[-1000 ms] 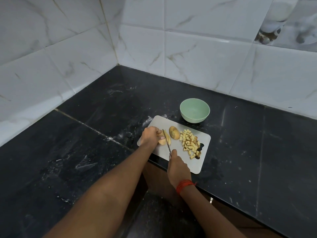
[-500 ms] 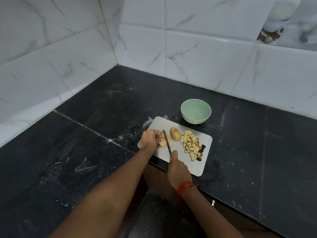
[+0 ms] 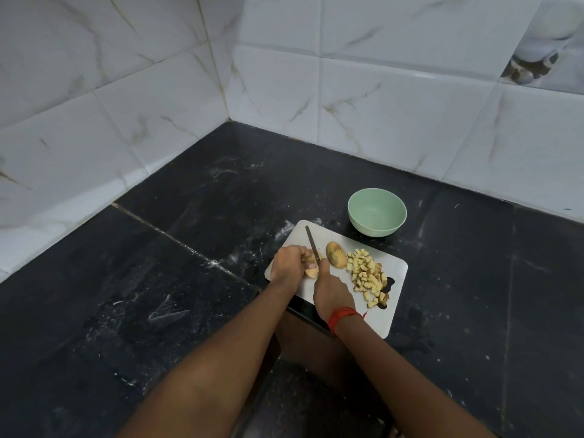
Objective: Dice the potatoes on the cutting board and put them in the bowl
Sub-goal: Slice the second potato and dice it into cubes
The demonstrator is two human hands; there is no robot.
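As I view the scene through the head camera, both forearms reach forward from the bottom edge, and a red thread band (image 3: 343,314) circles the right wrist.

1. The right hand (image 3: 331,290) is closed round the handle of the knife (image 3: 313,245), which its fingers hide.
2. The left hand (image 3: 289,263) has its fingers curled down onto a cut potato piece (image 3: 311,272) and pins it to the board; one fingertip lies just beside the blade.
3. The knife blade is thin and dark. Its long axis runs away from me, the tip leaning slightly left, and it crosses the pinned piece.
4. Just right of the blade lies a potato half (image 3: 335,255), an oval with tan skin, its long axis also running near to far.
5. Right of that is a loose heap of diced potato (image 3: 368,276), small pale-yellow cubes, some edged with brown skin. The heap partly covers the handle slot at the board's right end.
6. The cutting board (image 3: 396,267) is a flat, smooth, light grey rectangle with rounded corners, set at an angle at the counter's front edge.
7. Beyond its far edge, near but apart, stands the bowl (image 3: 377,213): round, pale green, matte.
8. The counter (image 3: 189,279) is polished black stone with white smears. Glossy white marble-veined tiles (image 3: 395,115) form the corner behind.
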